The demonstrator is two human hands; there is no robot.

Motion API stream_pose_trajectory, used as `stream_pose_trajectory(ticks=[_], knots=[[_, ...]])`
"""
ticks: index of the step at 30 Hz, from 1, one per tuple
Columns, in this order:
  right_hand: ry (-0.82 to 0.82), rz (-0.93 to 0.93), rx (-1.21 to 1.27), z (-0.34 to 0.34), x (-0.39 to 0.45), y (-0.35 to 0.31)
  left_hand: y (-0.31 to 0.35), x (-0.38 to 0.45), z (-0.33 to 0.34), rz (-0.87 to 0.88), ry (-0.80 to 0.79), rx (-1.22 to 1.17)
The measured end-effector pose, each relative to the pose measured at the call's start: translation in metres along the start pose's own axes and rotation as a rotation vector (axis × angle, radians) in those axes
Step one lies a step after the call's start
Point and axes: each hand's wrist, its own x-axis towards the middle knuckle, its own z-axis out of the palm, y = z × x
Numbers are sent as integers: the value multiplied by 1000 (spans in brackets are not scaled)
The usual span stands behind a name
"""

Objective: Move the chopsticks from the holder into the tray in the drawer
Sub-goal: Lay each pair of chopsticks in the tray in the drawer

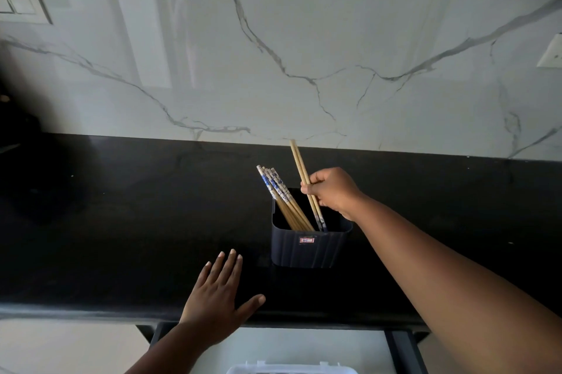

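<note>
Spanning the far half of the view, a white marble wall (304,39) with grey veins is seen above a black counter (121,221), which runs from left to right. Below the counter's near edge an open drawer (401,349) is visible, and in it the far rim of a white tray (292,369) is just caught at the bottom of the view; its compartments cannot be made out.

On the counter, right of centre, a dark ribbed holder (310,249) is stood upright. A bundle of chopsticks (281,197) with blue-and-white ends is leant in it toward the far left.

The left hand (217,303) is laid flat on the counter near its front edge, fingers straight and spread, nothing held. The right hand (333,192) is reached over the holder's right side, and a pair of chopsticks (299,163) is pinched in its curled fingers, patterned ends down and seemingly not yet clear of the holder.

The step in hand is judged to be the lifting out of one pair. A straight pull upward until the tips clear the rim is called for next, then a carry toward the near side and down into the tray. Most of the chopsticks are not yet moved.
</note>
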Motion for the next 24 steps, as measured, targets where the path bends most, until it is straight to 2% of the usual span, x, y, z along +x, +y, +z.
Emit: stream_pose_trajectory(ticks=[7,13,19,24], knots=[[143,-152,257,-44,-18,-34,2,0,-4,1,-14,-13],[175,-207,426,-76,-39,-58,4,-2,-8,-2,-14,-16],[-1,-267,460,-83,-69,-71,4,0,-6,2,-28,44],[-257,-215,361,-50,-98,-58,-4,7,-11,64,36,115]])
